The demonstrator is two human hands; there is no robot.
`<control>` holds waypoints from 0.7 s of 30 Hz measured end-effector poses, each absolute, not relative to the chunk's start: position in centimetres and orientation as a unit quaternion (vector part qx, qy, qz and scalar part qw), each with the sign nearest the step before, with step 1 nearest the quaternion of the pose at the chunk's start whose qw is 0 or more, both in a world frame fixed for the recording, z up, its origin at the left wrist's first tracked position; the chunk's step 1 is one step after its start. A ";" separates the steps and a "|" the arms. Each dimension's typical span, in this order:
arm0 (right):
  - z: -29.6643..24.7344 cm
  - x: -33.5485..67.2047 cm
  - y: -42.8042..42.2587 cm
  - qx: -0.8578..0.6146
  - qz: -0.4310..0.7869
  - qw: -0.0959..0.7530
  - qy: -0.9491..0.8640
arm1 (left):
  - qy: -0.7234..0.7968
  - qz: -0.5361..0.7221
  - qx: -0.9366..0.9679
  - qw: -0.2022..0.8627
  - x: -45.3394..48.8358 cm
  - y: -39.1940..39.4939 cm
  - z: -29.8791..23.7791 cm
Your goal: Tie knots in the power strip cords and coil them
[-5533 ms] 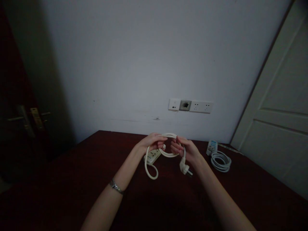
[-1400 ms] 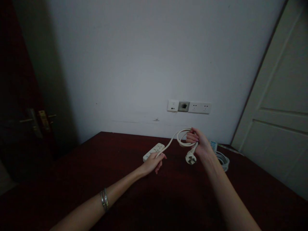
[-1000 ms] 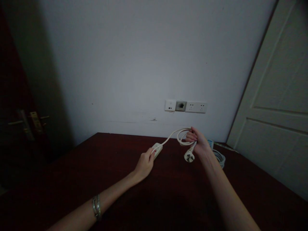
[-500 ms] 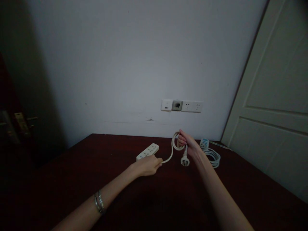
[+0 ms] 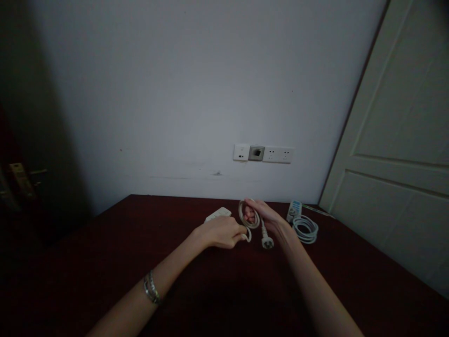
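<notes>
The left hand (image 5: 222,231) has drawn in beside the right hand (image 5: 264,216), slack gone; both pinch the cord (image 5: 245,220), coil growing, plug (image 5: 267,242) dangling.

"What's the room like?"
"It's dim. A plain white wall (image 5: 182,93) has a row of plugs (image 5: 263,153)."
"And the sides?"
"A white door (image 5: 403,154) right, a dark door (image 5: 21,187) left, a dark red surface (image 5: 105,252) below."

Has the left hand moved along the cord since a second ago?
Yes. The left hand has come closer to the right hand, now covering most of the cream power strip.
</notes>
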State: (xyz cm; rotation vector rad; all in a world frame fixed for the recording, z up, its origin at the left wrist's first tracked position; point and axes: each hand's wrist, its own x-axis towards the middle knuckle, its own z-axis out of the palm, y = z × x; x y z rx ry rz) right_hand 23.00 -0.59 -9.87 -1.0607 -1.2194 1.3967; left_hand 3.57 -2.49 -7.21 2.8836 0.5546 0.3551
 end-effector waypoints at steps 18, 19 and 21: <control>-11.3 20.3 -0.6 -0.379 0.601 0.412 -0.570 | 0.253 0.338 0.882 0.208 4.2 0.3 -5.5; -11.3 20.2 -0.6 -0.379 0.599 0.415 -0.571 | 0.254 0.348 0.877 0.213 4.2 0.4 -5.6; -11.2 19.9 -0.5 -0.380 0.596 0.425 -0.566 | 0.249 0.374 0.865 0.224 4.3 0.7 -5.8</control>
